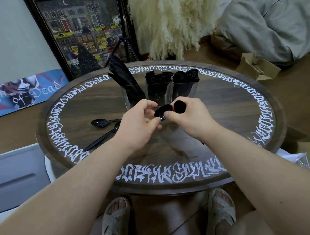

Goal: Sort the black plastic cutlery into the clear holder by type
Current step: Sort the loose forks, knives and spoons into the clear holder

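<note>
Both hands, right hand and left hand, pinch 2 spoons just before the clear holder; loose grip risks a drop.

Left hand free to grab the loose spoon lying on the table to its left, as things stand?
Probably not right away. The left hand is pinching spoons together with the right hand. The loose spoon lies bare on the table beside it, nothing across the way, so it only has to let go.

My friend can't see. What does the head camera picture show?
Both hands, left and right, hold black spoons above a round table. Behind them, a clear holder keeps sorted cutlery; two spoons lie loose.
</note>
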`<action>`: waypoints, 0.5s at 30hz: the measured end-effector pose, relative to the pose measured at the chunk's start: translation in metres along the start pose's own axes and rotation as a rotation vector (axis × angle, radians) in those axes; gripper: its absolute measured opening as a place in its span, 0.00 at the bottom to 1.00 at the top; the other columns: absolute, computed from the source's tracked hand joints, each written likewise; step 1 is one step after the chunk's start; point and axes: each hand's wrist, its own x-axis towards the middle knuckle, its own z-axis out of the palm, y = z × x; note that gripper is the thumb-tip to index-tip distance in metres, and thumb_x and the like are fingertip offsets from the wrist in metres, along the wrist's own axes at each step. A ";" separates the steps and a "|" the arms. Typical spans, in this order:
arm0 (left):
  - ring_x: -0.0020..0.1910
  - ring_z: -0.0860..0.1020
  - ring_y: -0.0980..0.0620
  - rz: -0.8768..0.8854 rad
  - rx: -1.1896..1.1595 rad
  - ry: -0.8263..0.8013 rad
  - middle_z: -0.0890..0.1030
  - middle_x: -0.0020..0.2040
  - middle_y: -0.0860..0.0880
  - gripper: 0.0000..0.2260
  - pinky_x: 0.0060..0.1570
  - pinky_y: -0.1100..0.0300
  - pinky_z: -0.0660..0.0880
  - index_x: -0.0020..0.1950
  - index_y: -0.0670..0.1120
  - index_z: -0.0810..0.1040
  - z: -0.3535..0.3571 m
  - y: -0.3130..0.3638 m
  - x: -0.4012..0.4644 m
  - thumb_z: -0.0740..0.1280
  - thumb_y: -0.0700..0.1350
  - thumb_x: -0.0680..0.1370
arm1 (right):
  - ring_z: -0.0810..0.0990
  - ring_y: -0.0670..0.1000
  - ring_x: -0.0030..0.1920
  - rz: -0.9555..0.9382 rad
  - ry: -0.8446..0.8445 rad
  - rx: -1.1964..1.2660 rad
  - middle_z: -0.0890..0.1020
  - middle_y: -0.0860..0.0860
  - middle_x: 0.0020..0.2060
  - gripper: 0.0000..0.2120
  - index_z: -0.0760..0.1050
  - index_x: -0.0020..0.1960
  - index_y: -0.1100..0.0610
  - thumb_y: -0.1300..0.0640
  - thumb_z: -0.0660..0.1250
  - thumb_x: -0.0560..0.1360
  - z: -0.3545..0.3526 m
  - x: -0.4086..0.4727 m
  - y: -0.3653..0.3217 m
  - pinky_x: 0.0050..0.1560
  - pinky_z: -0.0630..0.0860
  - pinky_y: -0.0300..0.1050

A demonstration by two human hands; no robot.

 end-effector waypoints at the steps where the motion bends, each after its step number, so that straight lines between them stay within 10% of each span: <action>1: 0.35 0.82 0.62 0.005 0.013 -0.007 0.78 0.42 0.56 0.11 0.41 0.72 0.73 0.56 0.52 0.74 0.000 0.000 0.000 0.69 0.41 0.76 | 0.69 0.47 0.32 -0.004 0.000 -0.003 0.73 0.47 0.29 0.08 0.78 0.40 0.63 0.58 0.73 0.70 0.001 0.000 0.001 0.35 0.65 0.42; 8: 0.40 0.80 0.56 -0.067 0.124 -0.240 0.81 0.37 0.54 0.09 0.50 0.58 0.75 0.45 0.51 0.78 -0.005 -0.002 -0.002 0.60 0.46 0.81 | 0.68 0.46 0.31 0.024 0.045 0.055 0.72 0.47 0.27 0.06 0.79 0.41 0.65 0.61 0.71 0.70 -0.001 0.002 0.003 0.34 0.65 0.41; 15: 0.35 0.76 0.53 -0.134 0.096 -0.096 0.78 0.37 0.51 0.12 0.40 0.58 0.74 0.45 0.48 0.79 -0.009 -0.008 0.003 0.58 0.46 0.82 | 0.69 0.51 0.34 0.235 0.053 0.309 0.70 0.49 0.35 0.07 0.68 0.41 0.56 0.52 0.59 0.75 -0.004 0.007 -0.004 0.37 0.67 0.48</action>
